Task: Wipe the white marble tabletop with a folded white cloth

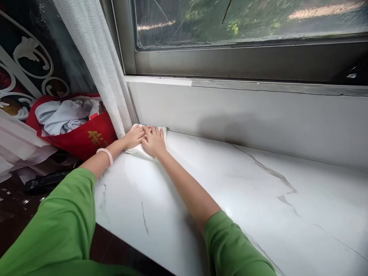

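Note:
A white cloth lies in the far left corner of a white marble sill, against the grey wall. My left hand and my right hand both press flat on it, fingers stretched out and side by side. A pink bead bracelet circles my left wrist. Both arms wear green sleeves.
A white curtain hangs just left of the hands. A red bag stuffed with pale cloth sits beyond the sill's left end. The grey window frame runs above the wall. Dark floor lies below the sill's near edge.

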### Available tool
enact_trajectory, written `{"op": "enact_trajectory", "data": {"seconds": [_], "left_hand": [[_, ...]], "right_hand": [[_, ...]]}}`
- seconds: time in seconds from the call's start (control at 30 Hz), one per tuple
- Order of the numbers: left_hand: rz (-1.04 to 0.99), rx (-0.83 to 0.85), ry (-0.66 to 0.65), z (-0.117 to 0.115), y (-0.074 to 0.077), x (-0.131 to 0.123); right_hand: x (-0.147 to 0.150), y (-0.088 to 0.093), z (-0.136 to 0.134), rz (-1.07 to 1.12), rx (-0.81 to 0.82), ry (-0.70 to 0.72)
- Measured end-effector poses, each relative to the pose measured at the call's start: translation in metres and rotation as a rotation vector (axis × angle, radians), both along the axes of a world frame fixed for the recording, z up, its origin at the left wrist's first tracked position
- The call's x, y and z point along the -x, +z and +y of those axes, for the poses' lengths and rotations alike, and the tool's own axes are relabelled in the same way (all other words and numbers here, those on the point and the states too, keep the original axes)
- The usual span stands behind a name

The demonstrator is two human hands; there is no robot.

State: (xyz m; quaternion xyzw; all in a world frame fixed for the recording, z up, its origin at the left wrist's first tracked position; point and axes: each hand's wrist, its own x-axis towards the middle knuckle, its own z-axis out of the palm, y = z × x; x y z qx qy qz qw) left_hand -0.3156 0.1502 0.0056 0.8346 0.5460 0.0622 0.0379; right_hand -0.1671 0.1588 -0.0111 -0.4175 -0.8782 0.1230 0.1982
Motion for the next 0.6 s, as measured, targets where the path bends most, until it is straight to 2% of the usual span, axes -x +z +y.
{"op": "enact_trajectory", "data": {"seconds": [0.07,0.13,0.27,0.43,0.5,0.6], "left_hand": [[0.009,-0.016,-0.018,0.021,-0.001,-0.003],[0.013,-0.033,-0.025,0.032,-0.001,-0.004],[0.037,-0.047,-0.007,0.027,-0.003,-0.004],[0.060,-0.060,0.024,-0.002,-0.005,-0.005],[0.055,-0.077,0.039,-0.022,-0.005,-0.006],[0.062,-0.088,0.050,-0.065,-0.002,-0.005]], "right_hand": [[-0.001,-0.003,0.019,0.005,-0.030,-0.049],[-0.001,-0.004,0.028,0.020,-0.055,-0.075],[-0.001,-0.004,0.027,0.047,-0.082,-0.064],[-0.009,0.003,0.009,0.058,-0.040,0.039],[-0.013,0.006,-0.006,0.075,-0.014,0.080],[-0.014,0.010,-0.040,0.114,0.030,0.120]]}}
